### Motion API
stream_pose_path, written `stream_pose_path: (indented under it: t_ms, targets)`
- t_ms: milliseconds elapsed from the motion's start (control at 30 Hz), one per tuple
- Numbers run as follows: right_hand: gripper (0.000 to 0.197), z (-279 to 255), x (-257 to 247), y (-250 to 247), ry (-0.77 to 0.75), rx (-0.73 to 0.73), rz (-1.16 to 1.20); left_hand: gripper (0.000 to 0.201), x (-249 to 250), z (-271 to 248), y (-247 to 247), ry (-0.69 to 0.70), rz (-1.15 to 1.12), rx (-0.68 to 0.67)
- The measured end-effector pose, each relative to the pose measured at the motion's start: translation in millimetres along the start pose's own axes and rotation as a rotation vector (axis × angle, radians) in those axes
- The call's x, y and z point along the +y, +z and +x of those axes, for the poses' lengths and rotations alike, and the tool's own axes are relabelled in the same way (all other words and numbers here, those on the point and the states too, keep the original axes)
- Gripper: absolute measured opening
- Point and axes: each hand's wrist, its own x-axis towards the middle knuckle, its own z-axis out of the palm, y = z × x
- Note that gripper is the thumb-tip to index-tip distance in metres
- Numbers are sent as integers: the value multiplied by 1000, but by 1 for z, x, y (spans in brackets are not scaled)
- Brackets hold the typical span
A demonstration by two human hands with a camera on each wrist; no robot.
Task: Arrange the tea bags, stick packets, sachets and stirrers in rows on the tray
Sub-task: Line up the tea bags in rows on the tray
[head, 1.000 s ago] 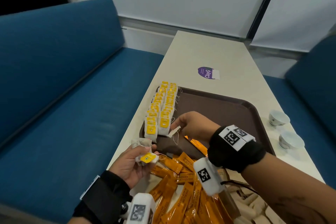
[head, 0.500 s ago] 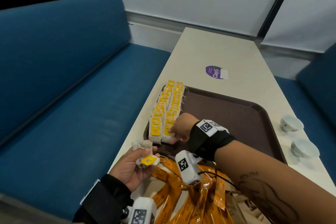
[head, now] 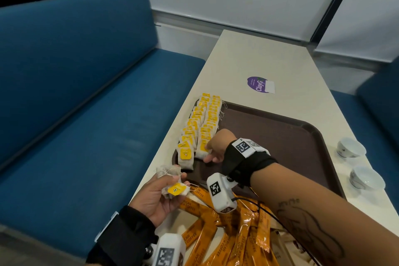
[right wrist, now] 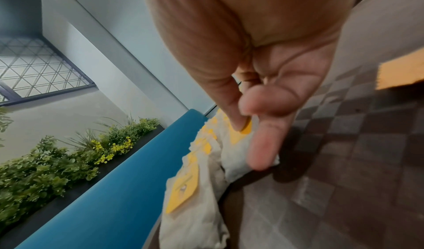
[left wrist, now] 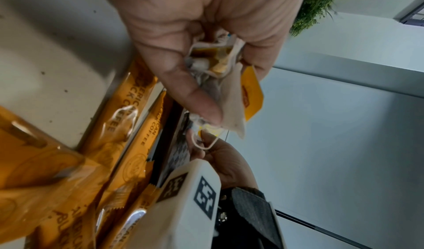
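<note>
Tea bag rows (head: 199,127) along tray's (head: 280,136) left edge

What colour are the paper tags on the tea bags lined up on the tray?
Yellow. The tags on the tea bags show best in the head view.

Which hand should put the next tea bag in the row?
Probably the right hand: it already touches the nearest bag in the rows on the tray, while the left hand grips the spare tea bags.

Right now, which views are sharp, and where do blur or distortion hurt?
Head view: sharp, evenly lit, wide-angle bending at the edges. Left wrist view: left hand sharp, coffee sticks smeared. Right wrist view: right hand looms soft, tea bags blurred.
</note>
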Motion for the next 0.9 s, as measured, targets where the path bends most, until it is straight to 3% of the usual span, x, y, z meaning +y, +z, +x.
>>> stream_pose_path:
  t_ms: [67,133,200,300,367,467,633,767,900]
  targets:
    - [14,2,1,-3,-48,41,20,40,0,0,1,3,2,-2]
    - [24,1,-5,-1,31,-26,-21,38,-1,0,1,5,4,-5]
    - [14,-4,-12,0,160,-131,-76,36,0,-1,0,2,5,-6]
    - [14,-10,-16,1,163,-158,-95,39,0,-1,0,2,10,-8]
    - [15,-11,-13,1,72,-101,-117,40,1,0,0,4,18,-6]
    - [16,-17,-6,1,-186,124,-168,38,1,0,0,6,22,-9]
    - [39,-38,-12,19,-524,201,-658,37,0,-1,-1,8,26,-21]
    - [42,-37,-12,35,-648,345,-942,34,-1,-3,-1,10,44,-21]
    - [46,-35,-13,39,-698,281,-976,39,0,-4,-3,14,50,-17]
